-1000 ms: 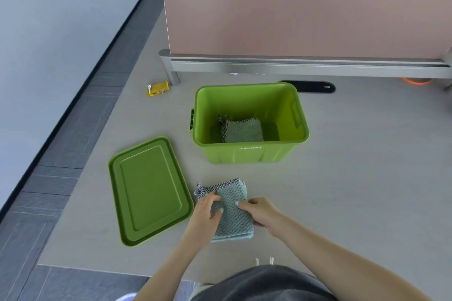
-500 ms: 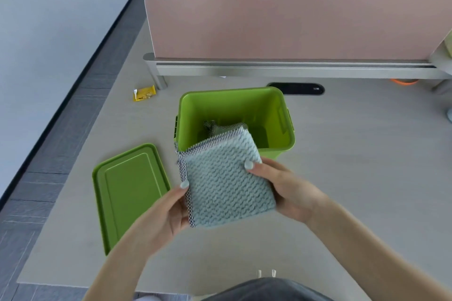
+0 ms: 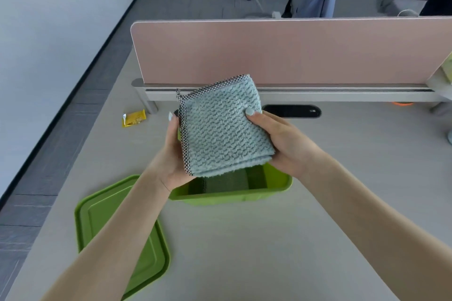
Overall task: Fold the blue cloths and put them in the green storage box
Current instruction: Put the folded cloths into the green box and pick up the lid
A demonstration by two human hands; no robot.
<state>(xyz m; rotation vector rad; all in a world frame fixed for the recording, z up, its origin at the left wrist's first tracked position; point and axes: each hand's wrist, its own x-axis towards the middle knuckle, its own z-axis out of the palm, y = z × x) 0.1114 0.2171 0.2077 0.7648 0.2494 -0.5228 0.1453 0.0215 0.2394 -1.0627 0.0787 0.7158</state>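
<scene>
Pale grey desk (image 3: 318,203) fills the lower view, backed by a pink divider (image 3: 293,51) on a metal rail, with grey carpet, office chairs and a hanging blue garment beyond it.

A folded blue cloth (image 3: 222,127) is held in the air above the green box (image 3: 281,184), with both hands on it. It is a thick square of several layers, with a waffle-like weave and a black-and-white checked trim along its left and far edges. The left hand (image 3: 173,154) grips its left side from below, fingers curled under the cloth and one fingertip showing above the trim. The right hand (image 3: 281,139) grips its right side, thumb pressed on top and fingers wrapped beneath.

Only the near part of the box shows, under the cloth and hands: its near rim and a slice of the inside. A second folded cloth (image 3: 225,183) lies on the bottom of the box, looking darker and greenish in the shade of the walls.

Left of the box, near the desk's front-left corner, the green lid (image 3: 117,232) lies flat, partly crossed by the left forearm. Farther back on the left, near the rail's leg, a small yellow packet (image 3: 134,118) lies on the desk. A black oval grommet (image 3: 293,111) sits in the desk just before the rail, right of the cloth.
</scene>
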